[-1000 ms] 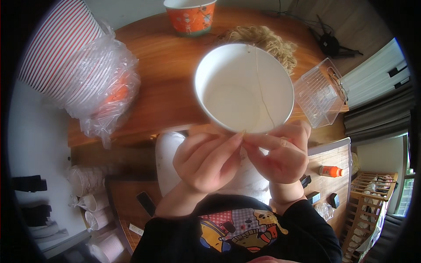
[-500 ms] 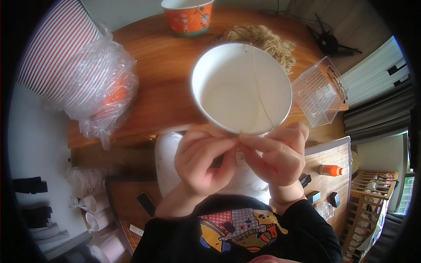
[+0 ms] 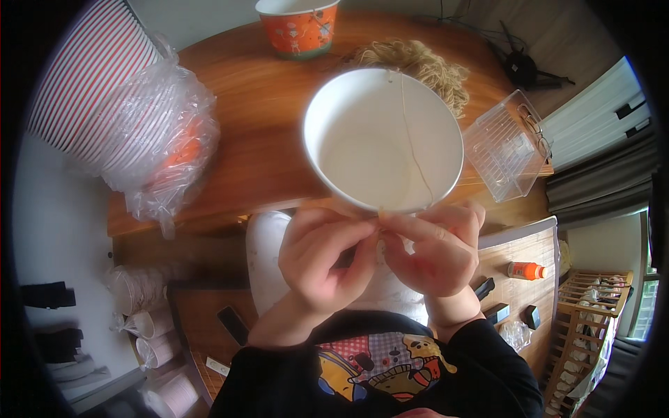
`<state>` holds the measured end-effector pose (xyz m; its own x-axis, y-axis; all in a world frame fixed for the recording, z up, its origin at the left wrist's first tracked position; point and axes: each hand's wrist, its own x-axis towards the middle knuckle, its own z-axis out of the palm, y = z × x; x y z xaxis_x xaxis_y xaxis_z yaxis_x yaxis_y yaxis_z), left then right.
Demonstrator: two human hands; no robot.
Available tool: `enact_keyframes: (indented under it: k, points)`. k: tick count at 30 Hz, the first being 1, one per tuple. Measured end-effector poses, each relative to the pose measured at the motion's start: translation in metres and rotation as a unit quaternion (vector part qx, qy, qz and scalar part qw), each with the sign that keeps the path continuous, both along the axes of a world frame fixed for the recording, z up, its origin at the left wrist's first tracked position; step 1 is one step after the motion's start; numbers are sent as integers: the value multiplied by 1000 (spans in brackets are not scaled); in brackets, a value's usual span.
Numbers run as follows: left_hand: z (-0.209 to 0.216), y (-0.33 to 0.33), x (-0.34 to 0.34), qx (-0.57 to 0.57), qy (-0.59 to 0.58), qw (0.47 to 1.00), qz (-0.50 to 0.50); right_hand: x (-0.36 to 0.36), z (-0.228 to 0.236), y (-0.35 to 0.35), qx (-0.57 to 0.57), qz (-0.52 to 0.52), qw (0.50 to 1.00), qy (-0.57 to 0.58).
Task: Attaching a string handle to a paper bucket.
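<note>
A white-lined paper bucket is tilted with its open mouth toward me, at the table's near edge. A thin beige string runs across its inside from the far rim down to the near rim. My left hand and my right hand meet just below that near rim. Thumb and forefinger of each hand are pinched together at the string's end by the rim. The exact knot or loop between the fingertips is hidden.
On the wooden table lie a heap of beige strings, an orange printed bucket and a clear plastic tray with glasses. A tall stack of buckets in clear plastic leans at left. An orange bottle stands lower right.
My right hand has shifted slightly left and its fingers have turned a little at the rim. The bucket and my left hand stay nearly in place.
</note>
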<state>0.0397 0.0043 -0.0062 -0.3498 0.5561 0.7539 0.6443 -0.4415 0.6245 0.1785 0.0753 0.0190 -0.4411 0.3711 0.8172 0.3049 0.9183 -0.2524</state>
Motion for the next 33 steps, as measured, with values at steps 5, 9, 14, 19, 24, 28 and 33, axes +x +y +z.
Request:
enact_keyframes:
  k: [5,9,14,19,24,28,33]
  points:
    - [2,0,0,9,30,999,13,0,1,1,5,-2,1000,-5]
    - [2,0,1,-1,48,999,23,-2,2,-1,14,-10,1000,-4]
    - [2,2,1,-2,56,998,34,-2,-4,-4,-15,-42,999,15]
    - [1,5,4,-6,37,999,40,1,-13,-4,-63,-21,997,41]
    - [1,3,4,-8,39,998,38,2,-16,-2,-100,24,992,77]
    - [1,4,5,-2,42,998,41,2,-17,-2,-101,22,992,71]
    - [1,4,4,2,60,997,43,2,-15,-1,-98,29,992,71]
